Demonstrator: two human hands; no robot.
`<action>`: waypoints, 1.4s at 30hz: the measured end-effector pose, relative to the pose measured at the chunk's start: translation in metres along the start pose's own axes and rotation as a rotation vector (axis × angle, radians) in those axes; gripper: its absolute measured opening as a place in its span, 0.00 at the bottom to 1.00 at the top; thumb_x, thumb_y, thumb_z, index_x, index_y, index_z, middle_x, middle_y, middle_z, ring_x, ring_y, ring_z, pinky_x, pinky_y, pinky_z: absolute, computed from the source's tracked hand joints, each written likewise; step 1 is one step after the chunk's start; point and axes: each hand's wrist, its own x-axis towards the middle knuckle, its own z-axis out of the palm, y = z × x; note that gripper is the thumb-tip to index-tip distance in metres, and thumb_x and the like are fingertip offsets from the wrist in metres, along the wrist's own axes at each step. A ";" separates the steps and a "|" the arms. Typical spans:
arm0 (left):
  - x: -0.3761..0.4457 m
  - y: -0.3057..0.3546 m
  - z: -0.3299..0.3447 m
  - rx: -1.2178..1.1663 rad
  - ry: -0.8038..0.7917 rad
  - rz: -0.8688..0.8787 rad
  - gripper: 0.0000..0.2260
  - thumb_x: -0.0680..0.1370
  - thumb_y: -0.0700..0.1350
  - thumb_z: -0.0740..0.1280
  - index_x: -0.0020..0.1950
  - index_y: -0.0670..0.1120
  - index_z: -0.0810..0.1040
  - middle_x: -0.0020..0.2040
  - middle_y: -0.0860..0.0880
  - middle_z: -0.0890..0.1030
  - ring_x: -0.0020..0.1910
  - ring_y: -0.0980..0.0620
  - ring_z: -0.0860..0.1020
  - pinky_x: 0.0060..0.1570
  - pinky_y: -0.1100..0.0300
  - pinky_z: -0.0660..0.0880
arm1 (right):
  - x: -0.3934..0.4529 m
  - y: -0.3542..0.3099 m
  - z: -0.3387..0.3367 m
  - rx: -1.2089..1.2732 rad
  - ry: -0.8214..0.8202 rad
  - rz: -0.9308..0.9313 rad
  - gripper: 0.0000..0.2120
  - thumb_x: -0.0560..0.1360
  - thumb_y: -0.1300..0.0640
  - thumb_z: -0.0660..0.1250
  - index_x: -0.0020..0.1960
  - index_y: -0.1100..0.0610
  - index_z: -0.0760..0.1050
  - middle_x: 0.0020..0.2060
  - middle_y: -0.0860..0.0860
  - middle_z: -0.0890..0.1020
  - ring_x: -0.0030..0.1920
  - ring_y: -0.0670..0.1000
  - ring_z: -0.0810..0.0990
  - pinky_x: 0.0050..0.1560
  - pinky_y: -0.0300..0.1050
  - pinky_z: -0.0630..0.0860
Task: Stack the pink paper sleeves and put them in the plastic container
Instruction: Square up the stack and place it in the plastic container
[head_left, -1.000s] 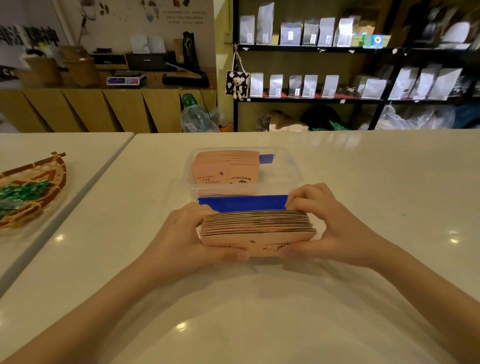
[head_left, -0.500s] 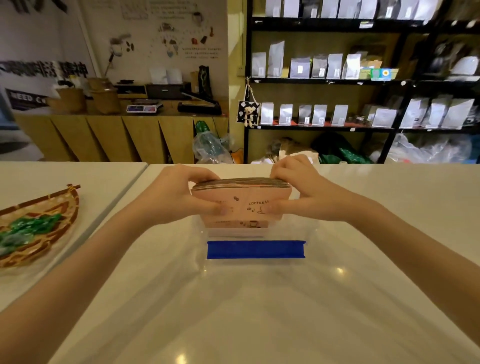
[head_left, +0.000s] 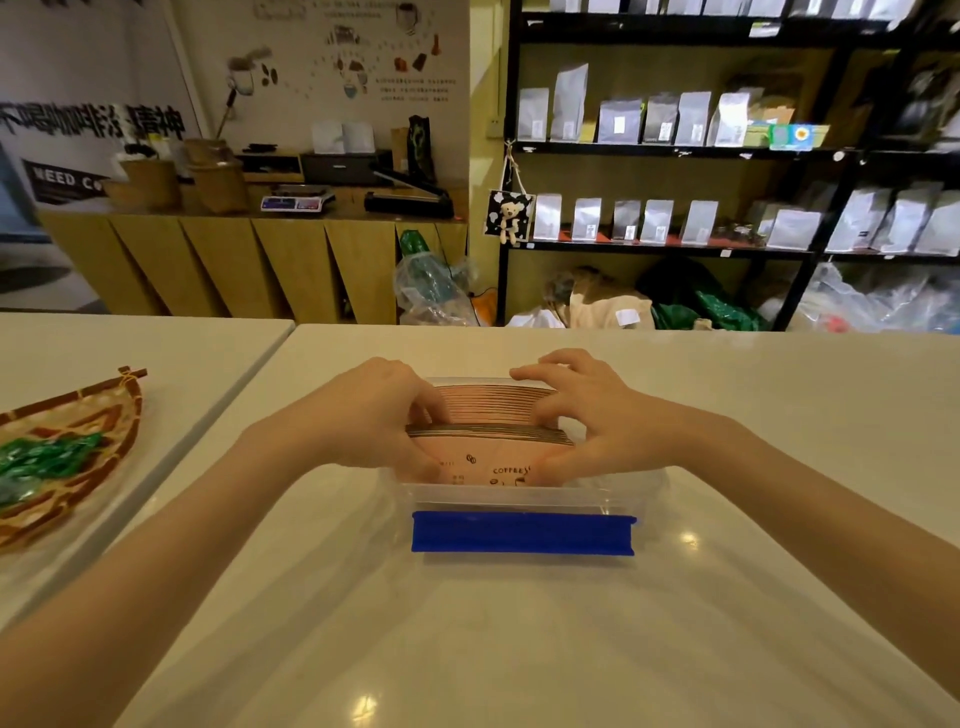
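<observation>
**Pink sleeves held inside the clear container**

Both hands grip a stack of pink paper sleeves (head_left: 488, 415) standing on edge inside the clear plastic container (head_left: 519, 493), which sits on the white tabletop (head_left: 519, 623). The left hand (head_left: 363, 421) closes on the stack's left end, fingers curled over the top edges. The right hand (head_left: 587, 421) closes on the right end, thumb against the printed front face, fingers bent over the top. The sleeves' lower part sits below the container's near rim. A blue clip (head_left: 522, 532) hangs on the container's near wall. At far left, a woven basket (head_left: 104, 441) holds green items (head_left: 41, 460).
</observation>
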 end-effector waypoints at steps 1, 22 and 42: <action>0.001 0.000 0.001 0.017 -0.004 0.002 0.20 0.67 0.52 0.71 0.58 0.52 0.75 0.51 0.53 0.78 0.50 0.54 0.74 0.42 0.67 0.68 | 0.000 0.000 0.000 -0.012 0.005 -0.007 0.27 0.63 0.35 0.60 0.56 0.49 0.76 0.73 0.46 0.57 0.70 0.49 0.47 0.70 0.55 0.49; -0.002 -0.002 -0.001 0.147 0.019 -0.002 0.20 0.68 0.54 0.70 0.59 0.54 0.74 0.60 0.52 0.75 0.54 0.56 0.66 0.55 0.61 0.63 | 0.000 -0.001 0.007 -0.021 0.111 0.000 0.21 0.65 0.38 0.69 0.53 0.48 0.73 0.71 0.47 0.61 0.70 0.50 0.49 0.70 0.54 0.50; -0.001 0.000 0.009 0.232 0.083 -0.018 0.20 0.68 0.54 0.71 0.57 0.52 0.71 0.55 0.51 0.76 0.50 0.54 0.69 0.53 0.57 0.72 | -0.008 -0.006 -0.005 0.094 0.125 0.039 0.21 0.63 0.43 0.72 0.54 0.46 0.75 0.70 0.46 0.63 0.70 0.49 0.51 0.70 0.54 0.50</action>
